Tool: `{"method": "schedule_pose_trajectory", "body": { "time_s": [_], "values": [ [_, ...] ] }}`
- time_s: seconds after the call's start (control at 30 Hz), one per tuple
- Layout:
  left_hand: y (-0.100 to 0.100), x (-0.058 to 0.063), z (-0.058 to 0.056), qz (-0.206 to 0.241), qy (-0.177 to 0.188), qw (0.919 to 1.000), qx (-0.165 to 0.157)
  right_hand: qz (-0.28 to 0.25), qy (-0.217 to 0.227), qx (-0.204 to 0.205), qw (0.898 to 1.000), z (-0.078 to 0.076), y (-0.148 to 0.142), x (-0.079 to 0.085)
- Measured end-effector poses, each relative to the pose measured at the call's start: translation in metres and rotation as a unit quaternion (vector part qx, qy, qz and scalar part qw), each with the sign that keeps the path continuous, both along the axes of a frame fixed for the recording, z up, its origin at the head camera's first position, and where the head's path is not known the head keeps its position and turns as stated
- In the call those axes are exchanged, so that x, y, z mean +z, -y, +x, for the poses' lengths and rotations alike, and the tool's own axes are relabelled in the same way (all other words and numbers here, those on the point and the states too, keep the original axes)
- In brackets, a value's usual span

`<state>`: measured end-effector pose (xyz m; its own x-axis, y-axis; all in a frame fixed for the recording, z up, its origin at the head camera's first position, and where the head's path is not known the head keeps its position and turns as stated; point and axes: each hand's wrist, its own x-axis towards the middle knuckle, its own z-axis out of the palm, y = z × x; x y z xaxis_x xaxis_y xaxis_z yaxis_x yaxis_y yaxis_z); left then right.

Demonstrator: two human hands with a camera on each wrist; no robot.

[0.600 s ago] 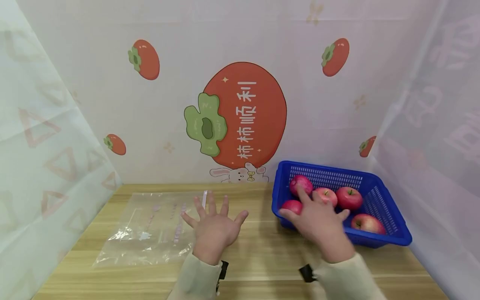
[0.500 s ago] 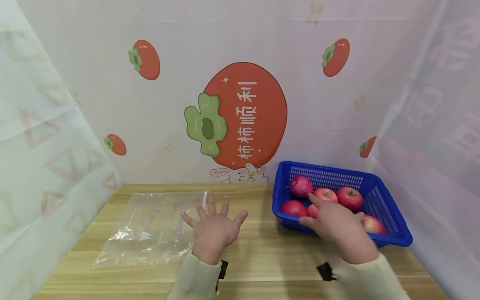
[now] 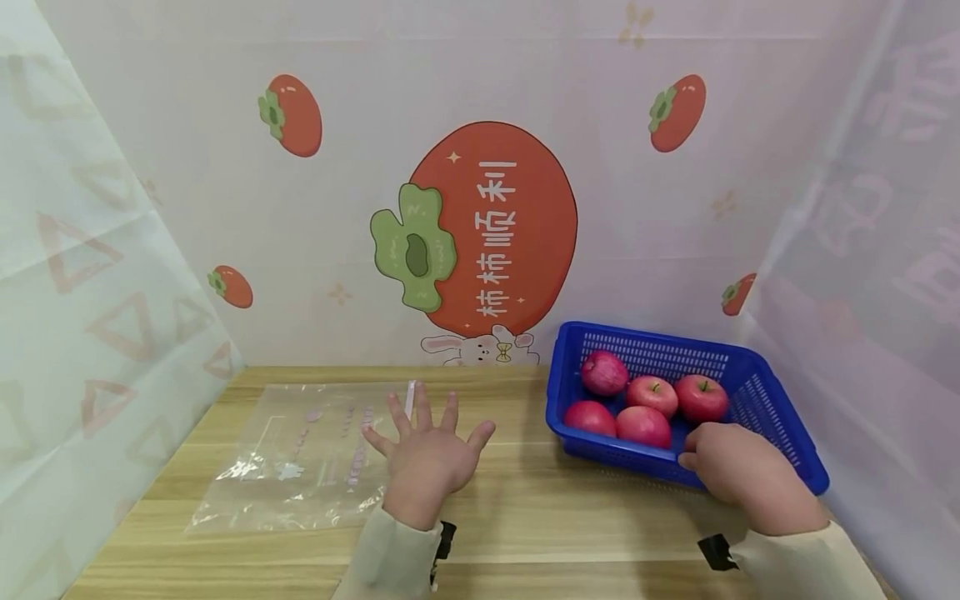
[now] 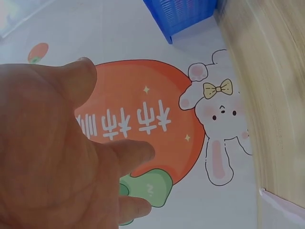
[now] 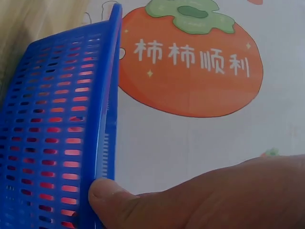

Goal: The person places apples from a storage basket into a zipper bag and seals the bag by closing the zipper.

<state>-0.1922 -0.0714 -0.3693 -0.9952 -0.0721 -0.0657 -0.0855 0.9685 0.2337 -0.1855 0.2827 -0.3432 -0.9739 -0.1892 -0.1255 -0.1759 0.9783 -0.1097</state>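
My left hand [image 3: 431,458] is palm down with fingers spread, beside the right end of a clear plastic bag [image 3: 300,458]; in the left wrist view the same hand [image 4: 52,143] has its fingers extended. Several red apples [image 3: 643,427] lie in a blue perforated basket [image 3: 757,367]. My right hand [image 3: 750,475] is over the basket's front right corner, fingers bent down inside. In the right wrist view its thumb [image 5: 112,195] overlaps the rim of the basket [image 5: 52,109]. The other fingertips, and what they touch, are hidden.
Everything sits on a wooden table [image 3: 525,500]. A pale cloth wall [image 3: 615,208] printed with persimmons stands directly behind the basket, and side walls [image 3: 97,275] rise at left and right.
My right hand has moved right from above the middle apples to the basket's front right corner, its fingers now bent downward. It now covers the pale red apple there. The left hand has stayed put.
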Motion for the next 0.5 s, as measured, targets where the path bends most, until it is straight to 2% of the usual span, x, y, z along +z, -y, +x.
{"method": "schedule_pose_trajectory", "body": {
  "time_s": [0.1,0.27,0.37,0.5],
  "values": [
    [0.0,0.0,0.0,0.0,0.0,1.0,0.0,-0.002,-0.014,0.0,1.0,0.001,0.006,-0.001],
    [0.0,-0.001,0.001,-0.003,0.001,1.0,-0.001,0.011,-0.04,0.025,0.999,0.005,0.023,-0.003],
    [0.0,-0.001,0.002,-0.004,0.003,1.0,-0.001,-0.019,-0.019,0.056,0.998,0.007,0.022,-0.001],
    [-0.001,-0.002,0.004,-0.002,0.002,1.0,-0.002,-0.061,0.033,0.085,0.994,0.011,-0.001,0.002]
  ]
}}
